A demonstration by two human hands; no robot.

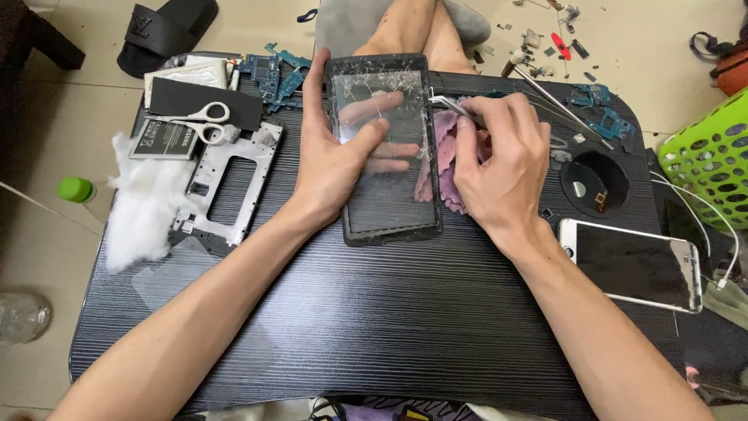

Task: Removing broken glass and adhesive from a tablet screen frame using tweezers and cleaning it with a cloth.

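A phone screen panel with cracked glass (387, 140) stands tilted on a black lap table (405, 320). My left hand (335, 152) holds it from the left, with the fingers showing through the clear glass. My right hand (502, 160) grips metal tweezers (452, 104) whose tips touch the panel's right edge near the top. A purple cloth (442, 152) lies bunched under my right hand, beside the panel.
On the left lie a silver phone mid-frame (234, 183), white scissors (199, 121), a battery (162, 140), cotton wool (140, 210) and circuit boards (269, 74). A white phone (633, 265) rests at the right. A cup hole (596, 183), screwdriver (557, 101) and green basket (713, 160) are nearby.
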